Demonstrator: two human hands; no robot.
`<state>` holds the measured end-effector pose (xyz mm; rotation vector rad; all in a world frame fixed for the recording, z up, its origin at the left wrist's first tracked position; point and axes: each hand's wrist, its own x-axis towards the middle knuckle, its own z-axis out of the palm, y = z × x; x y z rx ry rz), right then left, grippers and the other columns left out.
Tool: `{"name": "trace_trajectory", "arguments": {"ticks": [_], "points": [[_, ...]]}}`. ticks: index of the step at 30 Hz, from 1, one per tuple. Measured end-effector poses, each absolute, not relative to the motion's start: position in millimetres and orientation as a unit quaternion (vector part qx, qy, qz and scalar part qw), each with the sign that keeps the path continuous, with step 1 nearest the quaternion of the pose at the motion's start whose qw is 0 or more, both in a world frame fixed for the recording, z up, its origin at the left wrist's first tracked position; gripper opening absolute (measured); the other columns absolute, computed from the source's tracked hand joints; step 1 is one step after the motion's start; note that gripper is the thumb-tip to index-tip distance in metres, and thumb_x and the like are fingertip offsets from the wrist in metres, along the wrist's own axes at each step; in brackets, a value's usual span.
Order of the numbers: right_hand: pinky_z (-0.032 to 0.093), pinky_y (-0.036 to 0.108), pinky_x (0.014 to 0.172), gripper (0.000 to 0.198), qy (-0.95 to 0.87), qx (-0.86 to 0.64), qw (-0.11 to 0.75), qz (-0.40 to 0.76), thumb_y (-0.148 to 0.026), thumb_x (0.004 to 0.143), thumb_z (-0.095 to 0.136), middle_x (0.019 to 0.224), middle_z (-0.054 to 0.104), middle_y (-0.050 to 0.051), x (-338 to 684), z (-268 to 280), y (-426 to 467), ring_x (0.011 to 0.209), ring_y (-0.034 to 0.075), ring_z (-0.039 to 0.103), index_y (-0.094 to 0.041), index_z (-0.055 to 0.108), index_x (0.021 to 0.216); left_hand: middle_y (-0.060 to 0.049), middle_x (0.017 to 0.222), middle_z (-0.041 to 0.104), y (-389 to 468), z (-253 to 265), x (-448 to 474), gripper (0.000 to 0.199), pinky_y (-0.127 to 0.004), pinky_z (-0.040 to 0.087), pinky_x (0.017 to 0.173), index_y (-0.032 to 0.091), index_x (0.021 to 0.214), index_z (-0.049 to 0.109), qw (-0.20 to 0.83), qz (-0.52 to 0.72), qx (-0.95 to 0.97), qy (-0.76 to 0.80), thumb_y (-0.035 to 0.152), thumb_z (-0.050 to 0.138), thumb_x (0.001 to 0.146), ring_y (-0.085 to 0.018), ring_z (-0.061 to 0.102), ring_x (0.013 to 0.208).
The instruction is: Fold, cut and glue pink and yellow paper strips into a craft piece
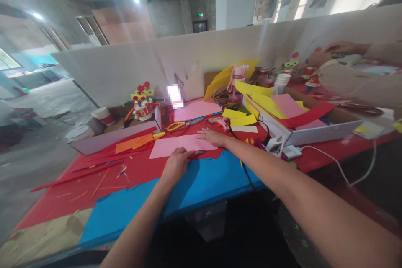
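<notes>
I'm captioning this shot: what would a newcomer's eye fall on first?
Probably the broad blue sheet along much of the red table's near edge. Then comes the pink rectangular paper beyond it, the right hand spread over its right part. At back left, a red and white cup figure with round yellow eyes stands by a white cardboard box.

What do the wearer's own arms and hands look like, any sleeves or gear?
Left hand and right hand: no gloves. Left forearm and right forearm: bare, no sleeves in view, no watch or bracelet visible. Rings: too blurred to tell.
</notes>
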<state>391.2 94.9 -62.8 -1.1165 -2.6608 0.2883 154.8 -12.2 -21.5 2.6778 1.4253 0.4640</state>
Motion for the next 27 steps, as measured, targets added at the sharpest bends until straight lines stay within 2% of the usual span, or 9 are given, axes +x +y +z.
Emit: {"name": "trace_trajectory", "arguments": {"ticks": [15, 24, 27], "points": [[0.023, 0.049, 0.116, 0.051, -0.917, -0.371, 0.114, 0.088, -0.009, 0.093, 0.036, 0.152, 0.038, 0.014, 389, -68, 101, 0.143, 0.025, 0.031, -0.019, 0.048, 0.141, -0.008, 0.096, 0.061, -14, -21, 175, 0.045, -0.034, 0.046, 0.087, 0.023, 0.121, 0.066, 0.045, 0.129, 0.88, 0.454, 0.006, 0.049, 0.083, -0.021, 0.055, 0.097], [0.022, 0.047, 0.117, 0.049, -0.916, -0.372, 0.116, 0.093, -0.012, 0.094, 0.036, 0.152, 0.039, 0.011, 389, -68, 101, 0.143, 0.023, 0.031, -0.021, 0.047, 0.142, -0.009, 0.096, 0.061, -15, -22, 181, 0.044, -0.034, 0.046, 0.087, 0.021, 0.119, 0.067, 0.058, 0.133, 0.888, 0.437, 0.005, 0.048, 0.082, -0.022, 0.055, 0.096], [0.025, 0.047, 0.116, 0.047, -0.908, -0.382, 0.129, 0.113, -0.016, 0.096, 0.036, 0.151, 0.041, 0.008, 391, -70, 101, 0.144, 0.023, 0.031, -0.025, 0.05, 0.14, -0.008, 0.093, 0.062, -20, -17, 179, 0.042, -0.033, 0.047, 0.084, 0.022, 0.115, 0.069, 0.07, 0.143, 0.901, 0.403, 0.006, 0.049, 0.082, -0.021, 0.056, 0.093]]}}
